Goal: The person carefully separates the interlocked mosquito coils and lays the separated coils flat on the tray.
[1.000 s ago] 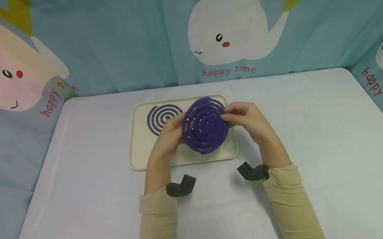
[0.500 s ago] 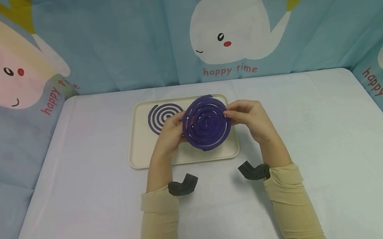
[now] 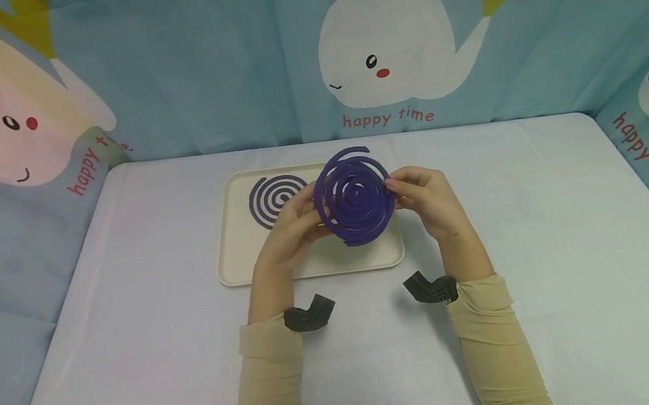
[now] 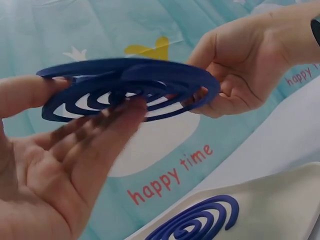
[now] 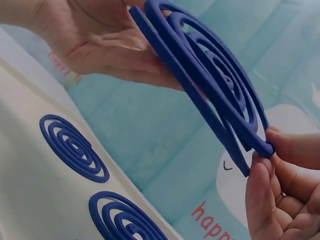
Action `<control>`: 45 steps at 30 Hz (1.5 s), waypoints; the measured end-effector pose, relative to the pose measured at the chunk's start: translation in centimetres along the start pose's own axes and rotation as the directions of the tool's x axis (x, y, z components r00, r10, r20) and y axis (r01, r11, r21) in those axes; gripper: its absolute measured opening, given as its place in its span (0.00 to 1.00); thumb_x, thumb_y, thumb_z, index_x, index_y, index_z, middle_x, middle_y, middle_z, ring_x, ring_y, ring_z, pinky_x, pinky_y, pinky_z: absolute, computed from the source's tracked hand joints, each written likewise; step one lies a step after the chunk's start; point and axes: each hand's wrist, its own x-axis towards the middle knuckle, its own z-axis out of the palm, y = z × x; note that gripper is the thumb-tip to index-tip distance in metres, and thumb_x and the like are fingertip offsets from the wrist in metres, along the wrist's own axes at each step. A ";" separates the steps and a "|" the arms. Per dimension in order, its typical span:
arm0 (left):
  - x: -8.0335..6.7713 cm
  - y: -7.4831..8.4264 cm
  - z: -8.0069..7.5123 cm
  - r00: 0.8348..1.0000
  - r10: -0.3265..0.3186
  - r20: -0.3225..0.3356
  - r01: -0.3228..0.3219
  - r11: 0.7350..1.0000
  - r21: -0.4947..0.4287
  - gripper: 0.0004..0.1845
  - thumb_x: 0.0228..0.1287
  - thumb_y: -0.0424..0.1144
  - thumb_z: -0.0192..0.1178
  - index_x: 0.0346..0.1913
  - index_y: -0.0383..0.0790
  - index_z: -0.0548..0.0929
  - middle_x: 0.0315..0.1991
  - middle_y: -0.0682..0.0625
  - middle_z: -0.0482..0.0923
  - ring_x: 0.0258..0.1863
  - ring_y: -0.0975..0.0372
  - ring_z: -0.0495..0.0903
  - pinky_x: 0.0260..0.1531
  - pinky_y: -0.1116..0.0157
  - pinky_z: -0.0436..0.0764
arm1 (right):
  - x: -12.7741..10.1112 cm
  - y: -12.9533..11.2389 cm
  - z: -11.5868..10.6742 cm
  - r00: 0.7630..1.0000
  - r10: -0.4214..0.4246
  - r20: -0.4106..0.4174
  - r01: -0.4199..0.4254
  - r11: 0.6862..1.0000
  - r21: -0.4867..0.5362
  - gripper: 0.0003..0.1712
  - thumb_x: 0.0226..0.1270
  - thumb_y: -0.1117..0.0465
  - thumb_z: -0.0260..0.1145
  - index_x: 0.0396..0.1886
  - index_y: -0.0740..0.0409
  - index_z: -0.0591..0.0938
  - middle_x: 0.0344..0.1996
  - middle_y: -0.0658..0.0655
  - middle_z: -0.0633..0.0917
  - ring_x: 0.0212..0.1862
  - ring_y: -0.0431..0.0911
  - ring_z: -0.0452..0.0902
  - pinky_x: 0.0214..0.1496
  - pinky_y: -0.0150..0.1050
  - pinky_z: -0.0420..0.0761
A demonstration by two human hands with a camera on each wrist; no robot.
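A pair of nested dark blue-purple mosquito coils (image 3: 356,192) is held up over the cream tray (image 3: 239,263). My left hand (image 3: 293,233) grips its left edge, with fingers spread beneath it in the left wrist view. At the right edge my right hand (image 3: 429,200) pinches the rim between thumb and fingers. In the right wrist view, the outer strands of the held coils (image 5: 200,75) stand apart from one another, with loose ends showing. On the tray lies another coil (image 3: 283,199), partly covered by my left hand.
The right wrist view shows two flat coils on the tray, one coil (image 5: 75,145) farther and another coil (image 5: 132,228) nearer. The tray rests on a white-covered table (image 3: 146,310). Behind it hangs a blue curtain (image 3: 206,67) printed with whales.
The held coils have moved slightly up and right with both hands. Their outer strand now sticks out farther at the top, spread away from the rest.
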 end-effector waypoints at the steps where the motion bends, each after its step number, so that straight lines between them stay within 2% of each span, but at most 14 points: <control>1: 0.0 -0.1 0.0 1.000 0.012 0.012 -0.012 1.000 -0.008 0.29 0.57 0.21 0.46 0.65 0.21 0.59 0.39 0.50 0.81 0.33 0.63 0.81 0.35 0.66 0.83 | 0.0 0.0 0.0 1.000 0.002 -0.005 -0.002 1.000 0.012 0.14 0.63 0.75 0.59 0.23 0.55 0.83 0.21 0.50 0.81 0.24 0.40 0.77 0.30 0.32 0.81; 4: 0.2 -0.3 0.0 0.999 0.034 -0.005 -0.034 0.999 -0.004 0.28 0.59 0.20 0.45 0.65 0.21 0.59 0.39 0.51 0.82 0.32 0.63 0.82 0.34 0.66 0.83 | -0.1 -0.1 0.0 1.000 0.006 -0.015 -0.006 0.999 0.031 0.13 0.63 0.74 0.60 0.23 0.56 0.83 0.21 0.50 0.81 0.24 0.40 0.76 0.30 0.32 0.81; 10: 0.4 -0.6 -0.1 0.994 0.060 -0.093 -0.054 0.996 0.067 0.25 0.62 0.19 0.47 0.63 0.21 0.62 0.36 0.53 0.82 0.34 0.64 0.83 0.34 0.66 0.84 | -0.1 -0.2 0.1 0.999 0.004 -0.035 -0.002 0.998 0.065 0.10 0.62 0.74 0.61 0.24 0.61 0.83 0.21 0.50 0.82 0.23 0.40 0.77 0.29 0.30 0.81; 14: 0.5 -0.6 -0.1 0.990 0.064 -0.123 -0.057 0.997 0.057 0.25 0.61 0.19 0.48 0.63 0.22 0.64 0.33 0.53 0.83 0.34 0.64 0.83 0.34 0.66 0.84 | -0.1 -0.3 0.2 0.999 -0.015 -0.042 0.019 0.996 0.087 0.06 0.61 0.72 0.63 0.25 0.64 0.82 0.21 0.51 0.82 0.23 0.40 0.77 0.29 0.30 0.81; 22: 0.2 0.4 -0.1 0.988 0.051 -0.144 -0.052 0.999 -0.002 0.25 0.62 0.18 0.45 0.64 0.22 0.62 0.35 0.51 0.83 0.34 0.63 0.84 0.32 0.67 0.84 | -0.1 -0.4 0.0 0.997 -0.029 -0.065 0.034 0.995 0.092 0.06 0.61 0.71 0.64 0.25 0.61 0.82 0.21 0.51 0.81 0.24 0.40 0.76 0.29 0.30 0.80; 26: -0.2 1.2 -0.4 0.983 0.042 -0.176 -0.043 0.999 0.000 0.26 0.63 0.19 0.45 0.65 0.22 0.60 0.35 0.51 0.83 0.33 0.63 0.84 0.31 0.67 0.84 | 0.0 -0.4 -0.3 0.997 -0.029 -0.069 0.035 0.995 0.089 0.05 0.60 0.70 0.66 0.25 0.63 0.82 0.22 0.51 0.82 0.24 0.40 0.77 0.29 0.30 0.80; 30: -0.8 1.7 -1.2 0.981 0.033 -0.190 -0.030 0.999 0.018 0.25 0.65 0.20 0.46 0.65 0.24 0.61 0.35 0.49 0.84 0.32 0.61 0.84 0.31 0.67 0.84 | -0.1 -0.3 -0.5 0.998 0.001 -0.065 0.003 0.998 0.066 0.09 0.62 0.71 0.63 0.24 0.58 0.83 0.22 0.51 0.81 0.25 0.40 0.76 0.30 0.31 0.80; 35: -2.3 1.8 -3.3 0.987 -0.033 -0.157 0.052 0.991 0.120 0.23 0.67 0.21 0.46 0.65 0.25 0.61 0.37 0.48 0.84 0.31 0.61 0.84 0.32 0.66 0.84 | -0.5 0.2 -1.2 0.996 0.071 -0.060 -0.072 0.997 -0.005 0.14 0.64 0.73 0.61 0.23 0.53 0.83 0.23 0.50 0.82 0.25 0.40 0.77 0.32 0.31 0.81; 41: -5.4 2.3 -7.0 0.965 -0.180 -0.193 0.235 0.918 0.320 0.26 0.68 0.23 0.47 0.68 0.25 0.57 0.35 0.53 0.83 0.32 0.65 0.83 0.32 0.71 0.82 | -0.9 1.6 -2.5 0.988 0.152 -0.030 -0.154 0.984 -0.092 0.13 0.64 0.72 0.61 0.24 0.53 0.83 0.23 0.50 0.83 0.25 0.40 0.77 0.32 0.30 0.80; 45: -7.0 2.6 -8.9 0.954 -0.226 -0.198 0.285 0.891 0.353 0.26 0.68 0.25 0.49 0.67 0.25 0.58 0.37 0.52 0.83 0.33 0.64 0.83 0.35 0.70 0.82 | -1.3 2.9 -3.3 0.985 0.171 -0.007 -0.170 0.978 -0.120 0.14 0.63 0.73 0.60 0.24 0.53 0.83 0.22 0.49 0.82 0.24 0.39 0.76 0.30 0.29 0.79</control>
